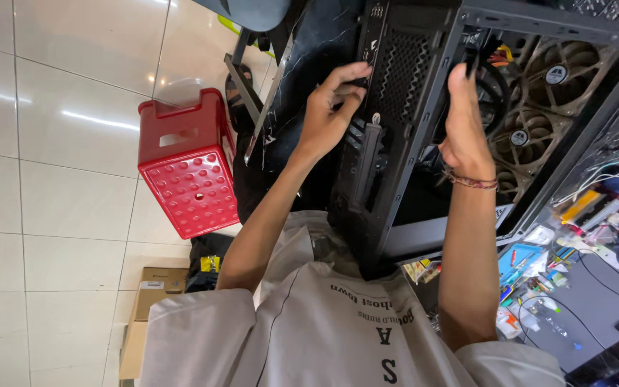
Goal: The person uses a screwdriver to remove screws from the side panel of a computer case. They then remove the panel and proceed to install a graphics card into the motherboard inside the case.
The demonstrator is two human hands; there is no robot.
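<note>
A black computer case (395, 179) stands in front of my chest with its open side to the right. My left hand (329, 107) is at the perforated rear panel (402, 72), thumb and fingertips pinched together against the panel's edge; anything small between them is hidden. My right hand (463, 125), with a braided bracelet (471, 181) on its wrist, reaches into the open side. Its fingers go behind the frame bar and are out of sight. Several round fans (539, 93) and bundled cables show inside the case.
A red plastic stool (188, 165) stands on the white tiled floor (59, 143) to the left. A cardboard box (153, 287) lies by my left side. On the right, a dark workbench (589, 287) carries several small tools, wires and packets.
</note>
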